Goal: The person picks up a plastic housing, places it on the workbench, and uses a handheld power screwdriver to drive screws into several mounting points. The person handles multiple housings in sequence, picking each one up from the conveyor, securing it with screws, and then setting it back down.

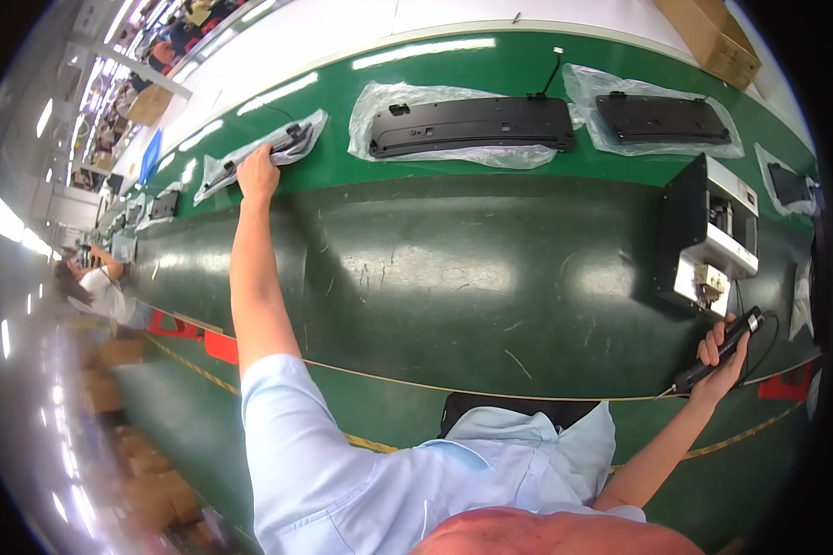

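My left hand reaches far out to the left, its fingers closed at the near edge of a long black panel on a clear plastic bag. The finger tips are partly hidden. At the right, near the table's front edge, my right hand is wrapped round a black electric screwdriver. Its thin bit points down and left, and a cable loops from its upper end. Just beyond that hand stands a black and silver screw feeder.
Further black panels lie on clear bags along the green strip at the back. A dark mat covers the near worktop. A cardboard box stands at the far right. Another person works at the far left.
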A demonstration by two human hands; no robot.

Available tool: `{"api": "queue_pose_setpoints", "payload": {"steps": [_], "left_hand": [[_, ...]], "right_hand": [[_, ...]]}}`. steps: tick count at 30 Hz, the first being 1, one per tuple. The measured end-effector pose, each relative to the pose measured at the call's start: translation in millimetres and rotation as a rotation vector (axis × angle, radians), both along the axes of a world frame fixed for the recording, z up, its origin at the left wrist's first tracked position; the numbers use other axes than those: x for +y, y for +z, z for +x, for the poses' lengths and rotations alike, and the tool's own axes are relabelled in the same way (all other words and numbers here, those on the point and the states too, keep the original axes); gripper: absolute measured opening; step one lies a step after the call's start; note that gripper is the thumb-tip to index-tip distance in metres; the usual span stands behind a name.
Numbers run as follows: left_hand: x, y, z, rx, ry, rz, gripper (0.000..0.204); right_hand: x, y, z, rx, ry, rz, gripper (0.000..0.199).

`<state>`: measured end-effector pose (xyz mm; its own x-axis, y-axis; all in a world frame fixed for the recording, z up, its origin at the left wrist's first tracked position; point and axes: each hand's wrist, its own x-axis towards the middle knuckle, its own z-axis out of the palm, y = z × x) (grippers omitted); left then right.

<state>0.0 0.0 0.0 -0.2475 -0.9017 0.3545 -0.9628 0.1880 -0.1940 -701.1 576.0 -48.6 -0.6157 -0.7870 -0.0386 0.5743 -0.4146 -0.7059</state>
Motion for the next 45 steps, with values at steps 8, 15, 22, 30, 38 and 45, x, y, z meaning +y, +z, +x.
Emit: {"api": "queue_pose_setpoints", "payload": {"steps": [8,15,22,30,38,45], "left_hand": [[131.1,52.7,-77.5,0.022,-0.353,-0.227,0.038],[360.3,93.5,-261.6,0.120,-0.906,-0.034,0.046],[477.6,42.7,-382.8,0.117,-1.328,0.152,0.048],[473.2,-5.6,-458.4,0.276,-1.459,0.259,0.056],[427.9,11.2,-417.3,0.275,-1.279,0.380,0.087],[425.5,15.9,-415.6,0.315,-1.261,0.393,0.086]], "right_hand": [[-14.0,20.5,14.7,-0.061,-0.038,0.016,0.041],[-3.7,16.6,22.6,-0.122,-0.076,-0.097,0.046],[33.4,93.5,26.1,0.202,-0.082,-0.329,0.063],[15.4,167.3,71.8,0.703,-0.015,-0.155,0.081],[-73.6,154.2,79.2,0.745,-0.196,-0.289,0.077],[-93.3,135.3,75.4,0.766,-0.253,-0.303,0.069]]}}
